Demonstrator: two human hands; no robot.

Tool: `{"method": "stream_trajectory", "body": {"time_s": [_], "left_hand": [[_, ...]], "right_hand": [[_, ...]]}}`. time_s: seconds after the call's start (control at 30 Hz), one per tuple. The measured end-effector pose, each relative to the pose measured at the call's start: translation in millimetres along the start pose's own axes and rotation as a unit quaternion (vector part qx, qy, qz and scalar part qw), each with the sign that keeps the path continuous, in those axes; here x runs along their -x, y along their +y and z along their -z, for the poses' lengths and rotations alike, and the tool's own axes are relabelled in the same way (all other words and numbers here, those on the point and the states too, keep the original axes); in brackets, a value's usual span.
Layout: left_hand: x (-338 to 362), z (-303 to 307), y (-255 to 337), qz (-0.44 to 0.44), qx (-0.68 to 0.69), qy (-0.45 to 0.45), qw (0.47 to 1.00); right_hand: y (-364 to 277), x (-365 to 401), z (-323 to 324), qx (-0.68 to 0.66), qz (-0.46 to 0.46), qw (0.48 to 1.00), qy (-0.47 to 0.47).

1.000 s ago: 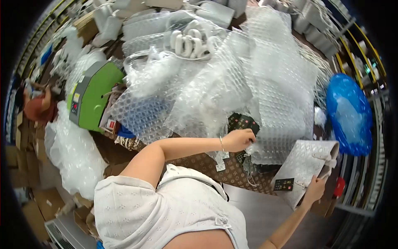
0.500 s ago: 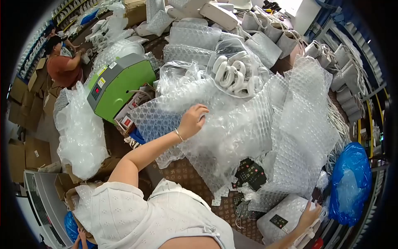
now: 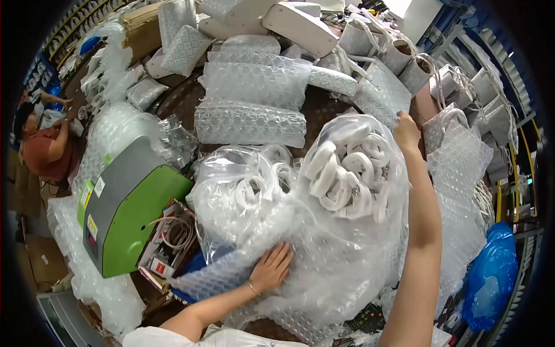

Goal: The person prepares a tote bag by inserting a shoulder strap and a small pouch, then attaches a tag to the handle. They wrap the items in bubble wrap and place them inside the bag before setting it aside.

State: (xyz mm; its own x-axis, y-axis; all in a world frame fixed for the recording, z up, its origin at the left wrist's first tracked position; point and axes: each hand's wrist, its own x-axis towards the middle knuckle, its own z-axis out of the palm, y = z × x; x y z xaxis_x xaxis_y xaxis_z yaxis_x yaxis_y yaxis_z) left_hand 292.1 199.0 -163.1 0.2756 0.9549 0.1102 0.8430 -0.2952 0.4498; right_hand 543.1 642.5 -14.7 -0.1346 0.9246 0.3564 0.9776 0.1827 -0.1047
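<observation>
My left hand [image 3: 272,269] lies flat on a sheet of clear bubble wrap [image 3: 341,283], fingers stretched and holding nothing. My right hand [image 3: 407,132] reaches far forward, its fingers closed at the lower right edge of a white quilted bag [image 3: 378,87]; the grip is partly hidden. Between my arms stands a clear plastic sack [image 3: 399,191] filled with rolled white straps [image 3: 347,173]. Left of it, another clear plastic bag [image 3: 219,185] holds more white strap rolls. Bubble-wrapped packages [image 3: 248,122] lie beyond these sacks.
A green and grey machine [image 3: 136,211] stands at left beside a box with a coiled cable [image 3: 179,231]. White cylindrical bags [image 3: 399,58] crowd the back right. A blue plastic bag [image 3: 491,277] is at right. Another person [image 3: 49,139] works at far left.
My right hand has gone from the quilted bag at lower right to another at the far side. My left hand has flattened onto the bubble wrap. The view has shifted forward.
</observation>
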Motion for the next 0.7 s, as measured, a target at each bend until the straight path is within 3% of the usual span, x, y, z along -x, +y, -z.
{"method": "stream_trajectory", "body": {"time_s": [0.03,0.1,0.2,0.37,0.53,0.7], "left_hand": [[-3.6,-5.8,-6.9,0.013,0.03,-0.027,0.999],[-6.6,-24.4,-14.6,-0.02,0.042,0.018,0.999],[-0.3,-71.3,-13.3,0.033,0.247,0.165,0.954],[20.8,-72.3,10.0,0.089,0.225,0.171,0.955],[7.4,-61.4,17.1,0.051,0.216,0.163,0.961],[5.4,-58.4,5.7,0.01,0.201,0.171,0.965]], "right_hand": [[-8.7,-21.9,-17.9,0.045,0.033,0.998,-0.024],[-14.4,-60.0,-52.7,0.082,0.094,0.99,-0.067],[-27.6,-109.6,-110.8,0.055,0.233,0.967,-0.088],[50.7,-178.8,-149.9,0.086,0.231,0.957,-0.153],[81.5,-177.7,-82.2,0.114,0.214,0.964,-0.111],[80.2,-129.7,56.7,0.116,0.176,0.976,-0.051]]}}
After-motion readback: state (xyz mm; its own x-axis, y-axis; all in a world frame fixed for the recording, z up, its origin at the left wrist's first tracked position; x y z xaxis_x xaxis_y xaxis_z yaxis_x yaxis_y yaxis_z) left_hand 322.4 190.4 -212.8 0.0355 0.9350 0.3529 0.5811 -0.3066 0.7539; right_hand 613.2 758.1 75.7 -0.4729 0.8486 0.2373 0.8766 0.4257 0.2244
